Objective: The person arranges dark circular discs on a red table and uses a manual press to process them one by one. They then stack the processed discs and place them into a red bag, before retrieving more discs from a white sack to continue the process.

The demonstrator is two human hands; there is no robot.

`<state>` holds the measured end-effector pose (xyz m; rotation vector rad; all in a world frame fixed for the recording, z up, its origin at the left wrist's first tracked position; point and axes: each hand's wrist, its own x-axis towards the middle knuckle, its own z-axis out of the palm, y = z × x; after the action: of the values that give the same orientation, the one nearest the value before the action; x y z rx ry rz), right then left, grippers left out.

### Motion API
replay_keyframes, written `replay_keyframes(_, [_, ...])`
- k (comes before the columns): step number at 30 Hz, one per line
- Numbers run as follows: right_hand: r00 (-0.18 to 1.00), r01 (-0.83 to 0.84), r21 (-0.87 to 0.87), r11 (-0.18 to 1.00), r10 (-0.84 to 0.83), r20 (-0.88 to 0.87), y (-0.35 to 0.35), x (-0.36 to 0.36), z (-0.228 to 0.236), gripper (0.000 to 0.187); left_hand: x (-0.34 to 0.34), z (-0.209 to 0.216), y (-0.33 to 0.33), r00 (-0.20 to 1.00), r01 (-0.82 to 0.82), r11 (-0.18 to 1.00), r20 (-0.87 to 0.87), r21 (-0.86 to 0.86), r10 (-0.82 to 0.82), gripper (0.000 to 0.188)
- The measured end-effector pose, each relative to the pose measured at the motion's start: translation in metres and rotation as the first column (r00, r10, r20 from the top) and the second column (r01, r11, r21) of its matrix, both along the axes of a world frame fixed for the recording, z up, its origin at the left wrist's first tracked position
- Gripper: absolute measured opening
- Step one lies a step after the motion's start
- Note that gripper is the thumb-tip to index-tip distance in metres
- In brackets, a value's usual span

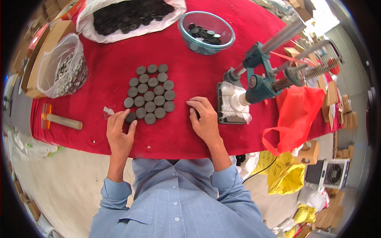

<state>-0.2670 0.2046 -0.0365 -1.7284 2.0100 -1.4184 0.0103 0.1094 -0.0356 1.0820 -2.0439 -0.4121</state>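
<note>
Dark-grey round discs [149, 96] sit on your red cloth-covered table [190, 71], ahead of and between your left hand [120, 131] and right hand [205, 121]. Left of your left hand: orange-headed wooden-handled hammer [63, 120], clear plastic bag [47, 71] beyond it. Right of your right hand: teal metal press [256, 81]. Far side: white sack [85, 24] left, clear round plastic bowl [206, 48] right.

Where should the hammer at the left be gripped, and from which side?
Probably by its wooden handle, near the free end, with the left hand coming from the right. The hammer lies on the red cloth, its slim handle pointing toward that hand, its orange head farther away.
</note>
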Motion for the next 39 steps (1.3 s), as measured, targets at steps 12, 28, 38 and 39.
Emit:
replay_keyframes(12, [0.997,0.002,-0.109,0.994,-0.01,-0.076,0.012,0.0,-0.011,0.018,-0.016,0.002,0.016,0.973,0.109,0.99,-0.212,0.091,-0.088,0.049])
replay_keyframes(28, [0.953,0.144,0.183,0.973,-0.186,0.241,0.169,-0.089,0.08,0.028,-0.258,0.015,0.048,0.741,0.618,0.76,-0.471,0.202,-0.478,0.065])
replay_keyframes(38, [0.926,0.301,-0.538,0.788,-0.106,0.364,0.102,-0.18,0.208,0.044,-0.278,0.002,0.056,0.781,0.549,0.835,-0.336,-0.033,-0.526,0.073])
replay_keyframes(39, [0.907,0.28,-0.589,0.758,-0.009,0.42,0.09,-0.18,0.223,0.045,-0.277,0.001,0.056,0.784,0.544,0.838,-0.336,-0.035,-0.522,0.073])
